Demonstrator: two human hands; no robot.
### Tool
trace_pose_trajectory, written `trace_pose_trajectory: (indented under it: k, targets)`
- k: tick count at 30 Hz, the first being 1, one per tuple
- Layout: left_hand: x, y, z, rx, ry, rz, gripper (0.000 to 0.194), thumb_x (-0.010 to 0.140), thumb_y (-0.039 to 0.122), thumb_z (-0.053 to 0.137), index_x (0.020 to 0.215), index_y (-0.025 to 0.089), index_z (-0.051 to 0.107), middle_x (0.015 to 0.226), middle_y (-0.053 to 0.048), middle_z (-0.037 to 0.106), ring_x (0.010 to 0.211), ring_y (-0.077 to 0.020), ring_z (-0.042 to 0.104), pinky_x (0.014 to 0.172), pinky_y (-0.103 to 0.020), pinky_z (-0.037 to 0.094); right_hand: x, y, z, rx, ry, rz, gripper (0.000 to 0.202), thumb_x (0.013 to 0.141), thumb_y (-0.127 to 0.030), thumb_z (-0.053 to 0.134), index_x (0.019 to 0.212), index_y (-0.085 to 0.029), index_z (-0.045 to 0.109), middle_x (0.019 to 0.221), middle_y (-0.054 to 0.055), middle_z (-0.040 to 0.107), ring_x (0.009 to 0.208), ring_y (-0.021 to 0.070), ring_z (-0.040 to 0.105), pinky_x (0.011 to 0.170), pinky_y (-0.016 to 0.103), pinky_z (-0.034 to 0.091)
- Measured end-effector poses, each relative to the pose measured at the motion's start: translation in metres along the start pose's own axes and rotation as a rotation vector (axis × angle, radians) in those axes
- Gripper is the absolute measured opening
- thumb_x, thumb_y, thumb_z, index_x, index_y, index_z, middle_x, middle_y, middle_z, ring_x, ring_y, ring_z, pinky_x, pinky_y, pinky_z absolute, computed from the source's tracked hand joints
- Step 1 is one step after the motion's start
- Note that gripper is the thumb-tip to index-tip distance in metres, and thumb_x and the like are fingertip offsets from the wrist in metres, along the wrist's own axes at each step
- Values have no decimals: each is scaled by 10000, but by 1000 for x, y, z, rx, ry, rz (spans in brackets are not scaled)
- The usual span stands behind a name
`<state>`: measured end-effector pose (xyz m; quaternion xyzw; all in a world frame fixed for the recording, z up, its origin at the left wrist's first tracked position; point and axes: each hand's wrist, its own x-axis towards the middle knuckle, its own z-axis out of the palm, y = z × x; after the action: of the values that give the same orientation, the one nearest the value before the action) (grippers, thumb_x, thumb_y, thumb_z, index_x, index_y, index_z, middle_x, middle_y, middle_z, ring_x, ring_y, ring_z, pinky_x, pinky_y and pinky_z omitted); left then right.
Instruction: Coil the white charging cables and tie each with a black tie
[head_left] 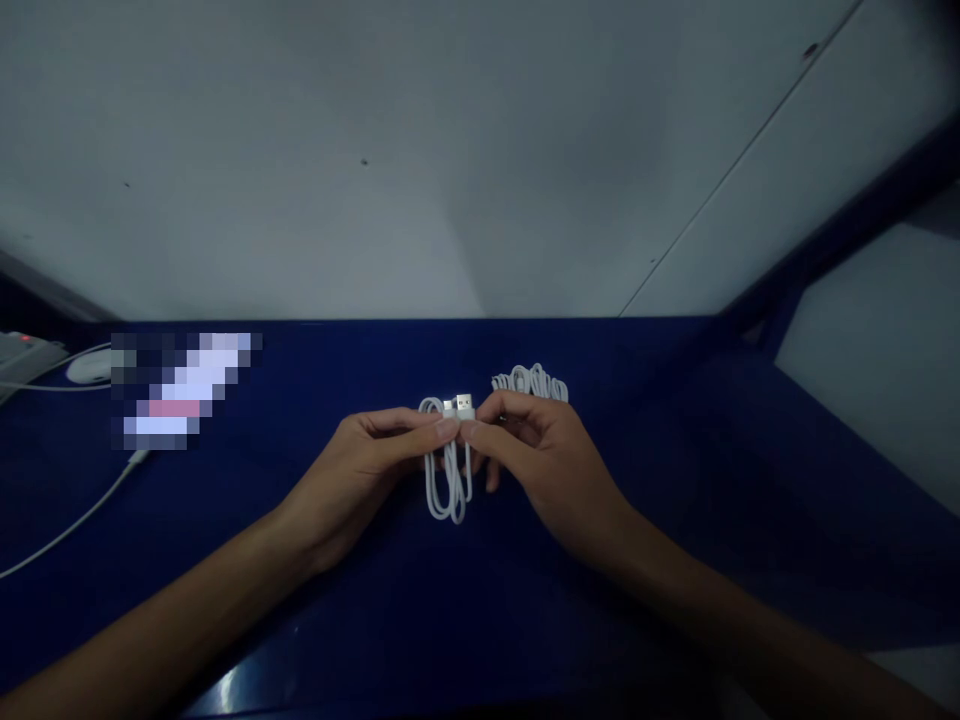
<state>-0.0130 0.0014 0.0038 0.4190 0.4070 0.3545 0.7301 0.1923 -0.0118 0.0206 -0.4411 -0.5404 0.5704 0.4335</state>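
Between my hands, above the blue table, is a white USB cable (454, 490) coiled into narrow loops. Its two plugs stand side by side at the top, metal ends up; the right one is a wide USB plug. My left hand (375, 450) is closed, with the thumb pressing on the coil just below the smaller plug. My right hand (536, 435) is closed too, pinching the cable under the wide plug, and its lower fingers curl beneath. Both thumb tips nearly meet. Behind my right hand lies a bunch of coiled white cables (536, 382), partly hidden by it.
On the left, a pixelated phone-like object (199, 385) has a white cord (90, 510) running from it. Past it are a white rounded item (90, 367) and a power strip (30, 355) with a red light. A pale wall (420, 200) rises behind the blue table (465, 620).
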Motion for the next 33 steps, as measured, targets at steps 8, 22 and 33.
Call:
trace_pose_trajectory:
  k: [8, 22, 33]
  targets:
    - [0, 1, 1, -8, 9, -4, 161, 985, 330, 771, 1065, 240, 878, 1155, -104, 827, 1085, -262, 743, 910, -360, 537, -1, -1, 1, -9, 1, -3, 213, 968, -349, 771, 805, -215, 737, 748, 11, 718, 692, 151, 677, 610, 286, 557]
    - [-1, 2, 3, -15, 19, 5, 146, 977, 298, 781, 1058, 229, 881, 1097, -91, 824, 1034, -241, 731, 931, -363, 527, -1, -1, 1, -44, 13, -24, 241, 980, -393, 761, 815, -218, 745, 766, 16, 724, 687, 147, 672, 606, 282, 554]
    - [0, 1, 3, -39, 10, 16, 130, 967, 277, 792, 1052, 248, 886, 1077, -74, 835, 1019, -229, 748, 946, -356, 535, 0, -1, 1, -82, 39, -32, 232, 980, -346, 749, 790, -214, 734, 750, -2, 695, 637, 117, 571, 575, 268, 458]
